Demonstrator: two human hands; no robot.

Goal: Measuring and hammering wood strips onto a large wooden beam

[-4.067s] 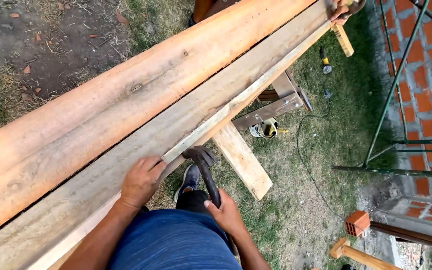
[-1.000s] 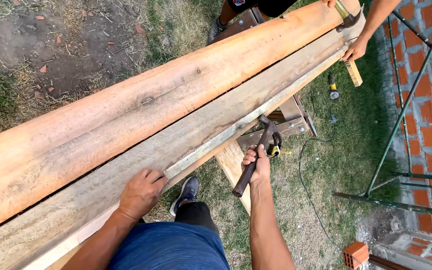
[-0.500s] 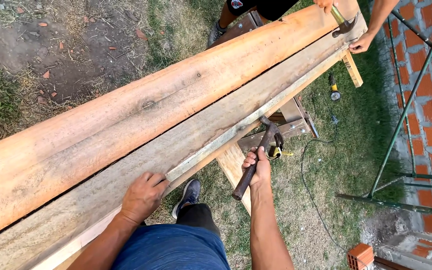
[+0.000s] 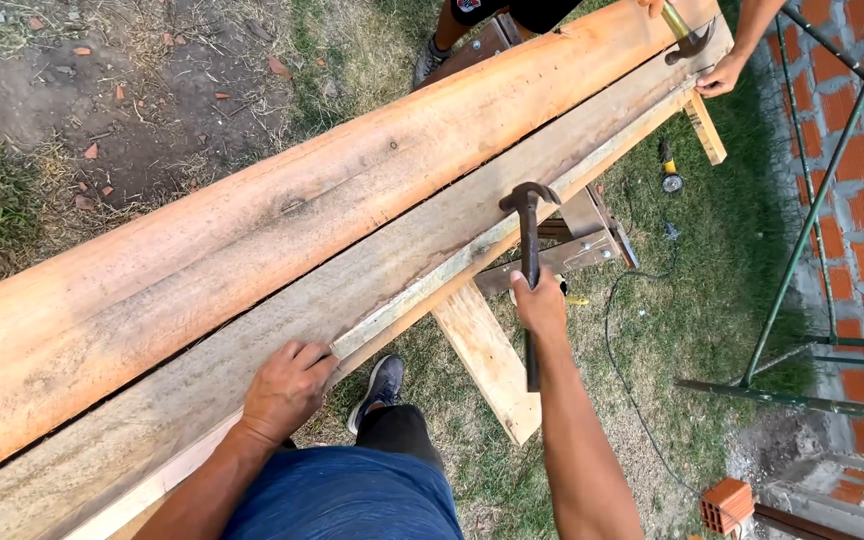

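The right hand (image 4: 540, 305) has its grip closed around the dark handle of a claw hammer (image 4: 528, 255), and the hammer head sits just above this grip, touching the edge of the narrow wooden strip (image 4: 472, 260). The left hand (image 4: 287, 388) lies with its grip flat and closed over the near end of the same strip, pressing it against the grey plank (image 4: 382, 270). So the step in hand appears to be working the strip on the plank edge with the hammer, either nailing it or prying it; I cannot tell which. The next move probably calls for a steady left grip, so the strip does not slide, and a short, well aimed stroke just beyond the right grip.

Counted: two long timbers, the grey plank and the orange-brown beam (image 4: 282, 200) beyond it; one strip; two hammers, as a second hammer (image 4: 687, 35) is at the far end, where another person's hand (image 4: 720, 75) touches the plank; one loose brick (image 4: 725, 505) lies on the grass (image 4: 692, 300).
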